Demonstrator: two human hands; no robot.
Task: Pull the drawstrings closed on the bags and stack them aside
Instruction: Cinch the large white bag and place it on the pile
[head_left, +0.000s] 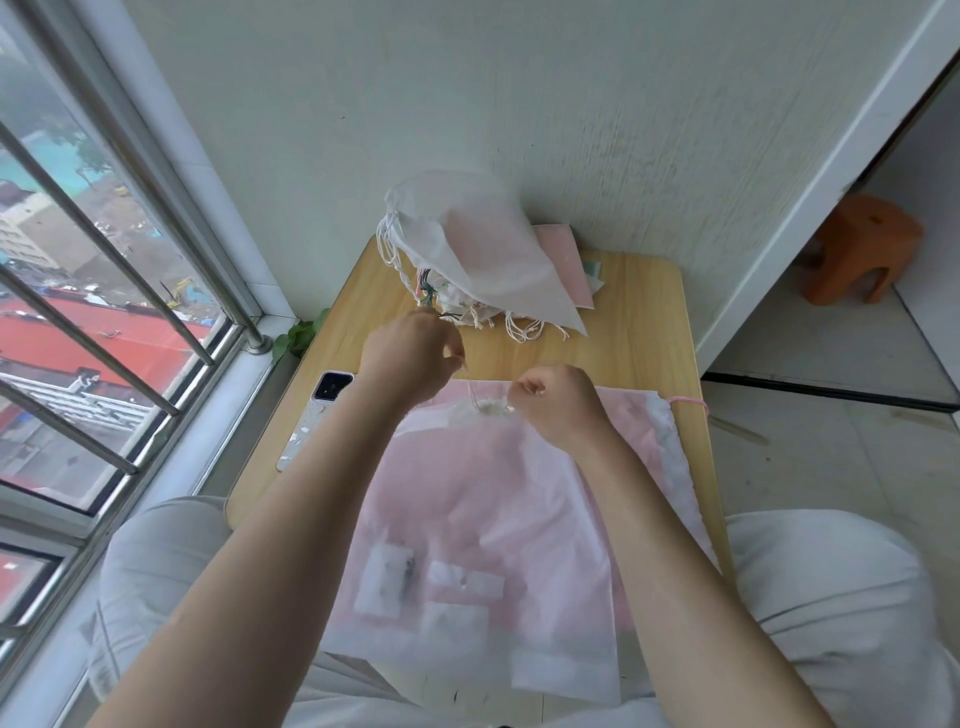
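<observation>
A translucent white drawstring bag (483, 525) with pink contents lies flat on the small wooden table (639, 332) in front of me, its mouth gathered into a bunch (488, 406) at the far end. My left hand (413, 356) pinches a thin white string that runs down to the bunch. My right hand (558, 402) grips the gathered mouth from the right, fingers curled. At the table's far edge sits a pile of closed white bags (467, 249) with loose cords hanging forward. Another bag (670, 447) with a pink cord lies under the first, at the right.
A phone (317, 415) lies at the table's left edge. A barred window (104, 291) stands close on the left, a wall behind the table. An orange stool (857, 249) stands on the floor at the right. My knees flank the table.
</observation>
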